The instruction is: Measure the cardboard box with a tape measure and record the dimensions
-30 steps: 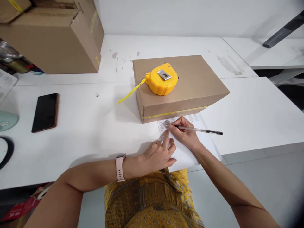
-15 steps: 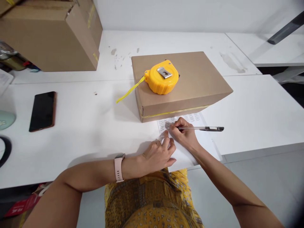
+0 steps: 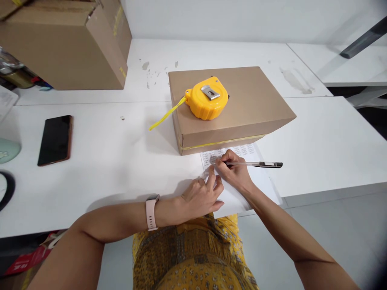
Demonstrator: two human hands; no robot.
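Observation:
A pen (image 3: 254, 164) with a clear barrel and black cap end is gripped in my right hand (image 3: 235, 171), its tip down on a sheet of paper (image 3: 256, 189). Rows of small handwriting cover the sheet's upper part. My left hand (image 3: 203, 196) rests on the paper's left side, fingers apart and slightly bent, the index fingertip close to the pen tip. Just beyond both hands lies a closed brown cardboard box (image 3: 242, 108), covering the sheet's far edge. On its top sits a yellow tape measure (image 3: 208, 98) with a metal clip and a yellow strap.
Left on the white table (image 3: 133, 161) lies a black phone (image 3: 55, 140). A large cardboard box (image 3: 84, 56) stands at the back left, with a bottle (image 3: 15, 72) beside it. At the left edge are a pale green object (image 3: 7, 151) and a dark ring-shaped one (image 3: 9, 189).
The pen's back end has shifted slightly to the left as my right hand moves a little at the paper. My left hand stays in place.

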